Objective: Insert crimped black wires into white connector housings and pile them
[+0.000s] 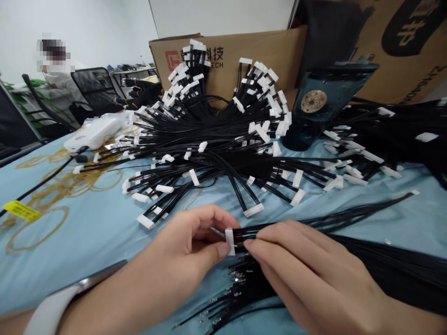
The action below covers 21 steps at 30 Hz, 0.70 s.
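Between the thumb and fingers of my left hand (195,246) is a white plug connector (230,241), held upright. Several black wires (251,230) run out of its right side. My right hand (310,270) pinches wires close to the connector; its fingertips hide exactly how many. Below the hands lies a bundle of loose black wires with bare metal terminals (237,279) at their ends, spreading toward the lower left. Its length (394,265) passes under my right hand to the right edge. Just beyond my fingers rests another white connector (253,210) on its cable.
A large heap of black cables (209,125) with white connectors fills the table's middle. Yellow rubber bands (38,230) and a white device (94,132) lie left. A dark blue cup (323,102) stands before cardboard boxes (272,56). A person (59,79) sits in the background.
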Available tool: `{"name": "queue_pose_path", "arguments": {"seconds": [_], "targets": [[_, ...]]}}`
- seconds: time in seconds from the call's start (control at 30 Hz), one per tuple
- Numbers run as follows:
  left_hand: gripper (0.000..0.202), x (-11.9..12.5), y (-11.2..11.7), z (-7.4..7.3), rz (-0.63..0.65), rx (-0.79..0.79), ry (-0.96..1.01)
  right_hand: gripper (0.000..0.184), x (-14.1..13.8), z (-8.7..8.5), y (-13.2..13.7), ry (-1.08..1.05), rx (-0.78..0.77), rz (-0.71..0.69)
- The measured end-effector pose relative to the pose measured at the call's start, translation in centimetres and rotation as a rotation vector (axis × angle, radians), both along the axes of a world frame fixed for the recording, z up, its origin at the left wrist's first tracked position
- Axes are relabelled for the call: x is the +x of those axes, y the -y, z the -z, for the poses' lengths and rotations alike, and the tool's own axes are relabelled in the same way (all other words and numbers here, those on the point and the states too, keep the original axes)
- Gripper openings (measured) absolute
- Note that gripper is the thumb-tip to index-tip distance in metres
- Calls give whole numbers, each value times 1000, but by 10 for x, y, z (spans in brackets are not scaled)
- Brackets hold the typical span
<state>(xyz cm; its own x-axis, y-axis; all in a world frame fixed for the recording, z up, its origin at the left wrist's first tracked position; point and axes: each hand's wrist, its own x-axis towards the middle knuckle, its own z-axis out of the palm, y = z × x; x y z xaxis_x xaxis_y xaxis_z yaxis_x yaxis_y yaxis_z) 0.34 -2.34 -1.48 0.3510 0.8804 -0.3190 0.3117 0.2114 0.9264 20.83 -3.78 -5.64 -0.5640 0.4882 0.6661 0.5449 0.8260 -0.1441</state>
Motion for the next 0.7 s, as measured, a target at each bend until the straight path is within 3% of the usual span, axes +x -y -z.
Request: {"name": "queue_pose_path", "arguments": {"seconds": [0.3, 0.5, 0.7], "targets": [[12, 1, -1, -1, -1, -27, -30, 48, 0, -25, 0, 185, 100, -4], [17, 2, 1, -3, -34, -41, -32, 42, 1, -21, -1, 222, 71, -38], [16, -2, 4, -1, -20, -50, -3, 41, 4, -32, 4, 237, 86, -32]]}}
